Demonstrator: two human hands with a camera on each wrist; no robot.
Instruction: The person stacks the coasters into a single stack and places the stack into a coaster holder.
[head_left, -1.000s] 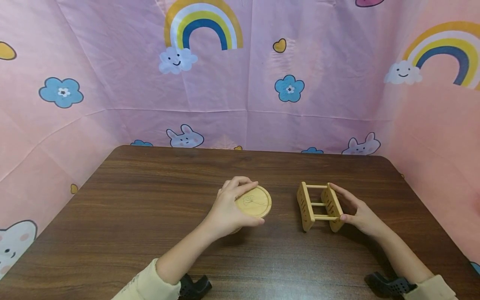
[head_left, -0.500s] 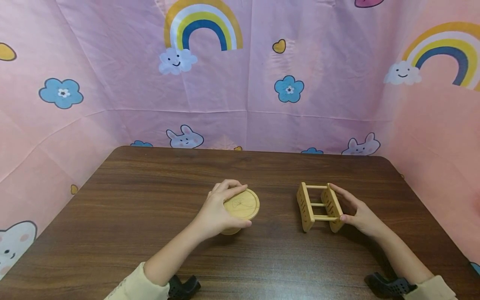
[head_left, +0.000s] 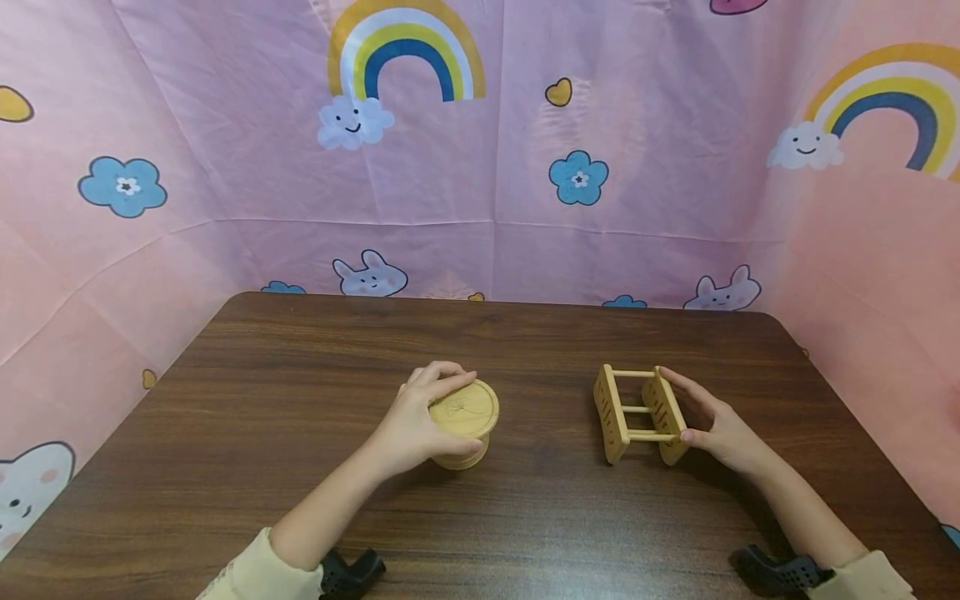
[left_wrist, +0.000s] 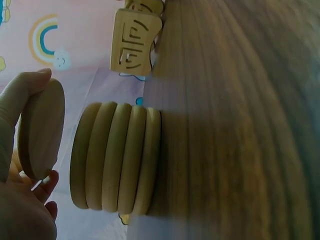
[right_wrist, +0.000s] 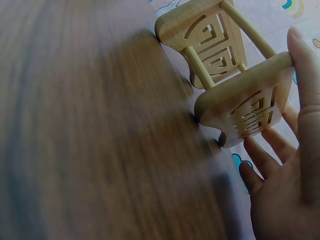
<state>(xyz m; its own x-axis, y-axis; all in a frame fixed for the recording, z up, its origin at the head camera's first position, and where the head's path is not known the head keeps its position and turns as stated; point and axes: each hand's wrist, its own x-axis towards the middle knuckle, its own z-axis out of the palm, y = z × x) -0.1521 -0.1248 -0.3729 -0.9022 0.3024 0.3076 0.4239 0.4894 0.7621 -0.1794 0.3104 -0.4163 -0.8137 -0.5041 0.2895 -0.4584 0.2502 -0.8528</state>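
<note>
Evidently, fingers of the left hand (head_left: 411, 425) clamp the disc (head_left: 467, 410) by its rim, leaving its underside free over the stack (left_wrist: 117, 157) just below them; the right hand (head_left: 717, 431) clamps its fingers on one side of the rack (head_left: 664, 412), upright on the bench (head_left: 555, 517), seemingly steadying it.

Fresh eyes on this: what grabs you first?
Likely the pastel rainbow backdrop behind the table. Then, near mid-table, the round wooden disc the left grip holds above a stack of similar discs. To its right, the cut-out wooden rack stands on the table, held by the right grip.
</note>
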